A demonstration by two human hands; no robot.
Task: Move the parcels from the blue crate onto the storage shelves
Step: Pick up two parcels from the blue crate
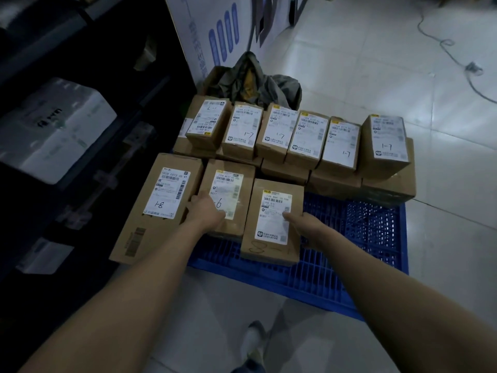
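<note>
**Two parcels gripped in the blue crate (363,235)**

The right hand (305,224) grips the near parcel (271,235) by its right edge (thumb on the label). The left hand (207,211) clasps the parcel marked 6 (228,179) just left. A row of labelled parcels (279,130) fills the far side. Dark storage shelves (67,162) stand left.

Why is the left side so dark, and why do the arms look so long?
Head view: the shelves at left sit in deep shadow, their white packages blurred; the floor tiles at right catch soft glare; the wide lens stretches the left forearm and right forearm and bends the edges of the blue crate; central parcel labels stay legible.
</note>
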